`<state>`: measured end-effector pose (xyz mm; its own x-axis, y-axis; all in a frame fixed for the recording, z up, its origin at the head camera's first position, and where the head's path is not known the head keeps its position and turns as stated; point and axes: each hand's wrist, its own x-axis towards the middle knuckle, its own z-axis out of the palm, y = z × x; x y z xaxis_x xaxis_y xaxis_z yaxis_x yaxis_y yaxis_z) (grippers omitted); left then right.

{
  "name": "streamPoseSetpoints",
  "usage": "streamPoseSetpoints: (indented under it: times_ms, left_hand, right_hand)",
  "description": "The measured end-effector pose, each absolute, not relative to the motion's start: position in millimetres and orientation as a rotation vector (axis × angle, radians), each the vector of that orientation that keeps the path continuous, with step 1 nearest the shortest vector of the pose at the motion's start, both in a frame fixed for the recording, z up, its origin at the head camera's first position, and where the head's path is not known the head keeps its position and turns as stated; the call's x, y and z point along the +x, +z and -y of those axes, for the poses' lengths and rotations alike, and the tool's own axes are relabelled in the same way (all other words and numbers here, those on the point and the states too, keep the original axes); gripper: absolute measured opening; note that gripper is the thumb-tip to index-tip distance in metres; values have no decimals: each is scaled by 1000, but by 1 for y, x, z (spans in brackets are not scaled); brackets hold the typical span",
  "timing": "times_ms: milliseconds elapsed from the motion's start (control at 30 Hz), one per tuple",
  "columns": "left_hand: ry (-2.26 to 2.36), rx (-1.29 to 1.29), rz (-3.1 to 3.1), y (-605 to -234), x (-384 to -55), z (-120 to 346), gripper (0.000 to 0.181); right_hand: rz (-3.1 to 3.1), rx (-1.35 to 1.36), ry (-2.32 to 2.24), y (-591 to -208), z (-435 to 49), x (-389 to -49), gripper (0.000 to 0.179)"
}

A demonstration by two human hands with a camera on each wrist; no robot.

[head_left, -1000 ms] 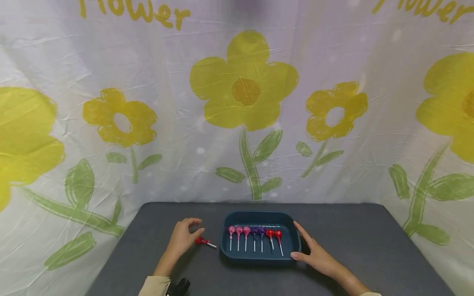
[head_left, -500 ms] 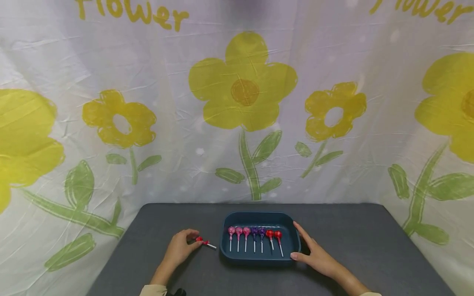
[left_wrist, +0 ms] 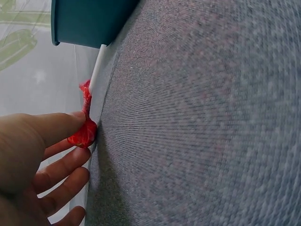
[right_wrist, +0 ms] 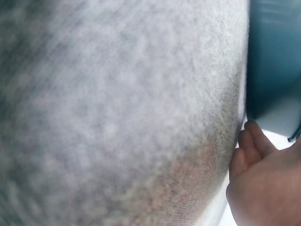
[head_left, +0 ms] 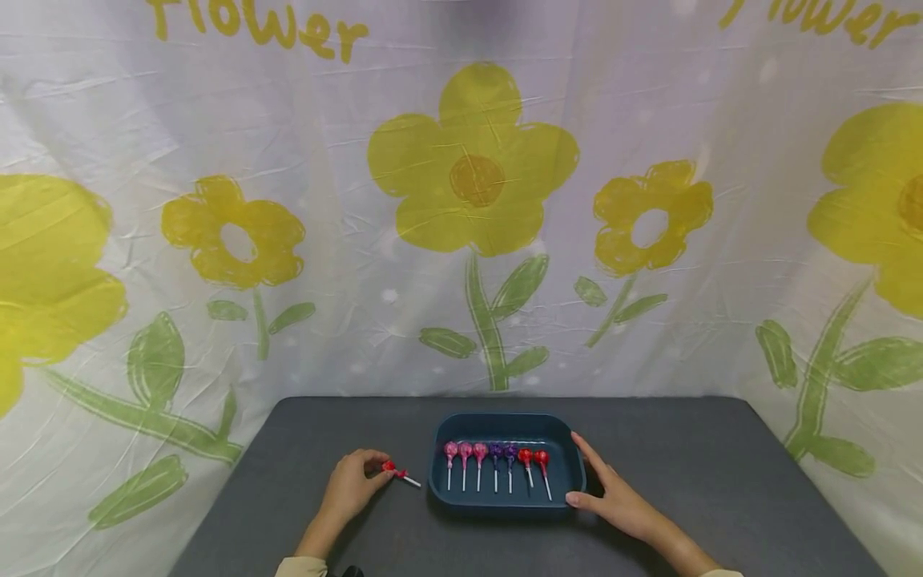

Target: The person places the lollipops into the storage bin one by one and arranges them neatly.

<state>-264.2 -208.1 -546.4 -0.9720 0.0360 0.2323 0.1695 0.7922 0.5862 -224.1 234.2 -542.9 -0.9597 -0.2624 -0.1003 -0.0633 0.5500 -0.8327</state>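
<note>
On the left, my left hand (head_left: 352, 486) pinches a red-wrapped lollipop (left_wrist: 83, 133) at its candy end between thumb and forefinger. The other fingers are spread below in the left wrist view. Its white stick (left_wrist: 97, 68) points toward a dark blue tray (head_left: 505, 508). At the tray's right end, my right hand (head_left: 623, 501) holds it, thumb at the near corner and forefinger along the side. Inside, one row of lollipops runs from pink (head_left: 465, 450) through purple (head_left: 510, 452) to red (head_left: 542, 458), sticks toward me. The right wrist view catches fingers (right_wrist: 256, 141) against the tray's wall.
The dark grey table (head_left: 663, 441) carries the tray near its middle. Behind its far edge hangs a white cloth (head_left: 346, 336) printed with yellow flowers.
My left hand has come down and toward me onto the red lollipop, and its thumb and forefinger have closed on it. The right hand and the tray stay in place.
</note>
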Motion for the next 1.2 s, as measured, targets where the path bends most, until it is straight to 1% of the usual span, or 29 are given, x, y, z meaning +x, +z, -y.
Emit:
streamPoseSetpoints:
  times_ms: [467,900,1200]
  left_hand:
    - [-1002,-141,2792,-548,-269,208,21]
    - [-1000,-208,2722,-527,-275,210,22]
    - [-1033,-236,2692,-511,-281,209,27]
  right_hand:
    - [-2560,-300,-1389,-543,-234,-224,89]
    - [-2560,-315,-1390,-546,-235,-225,90]
    - [-2565,-310,-1381,-547,-236,-225,89]
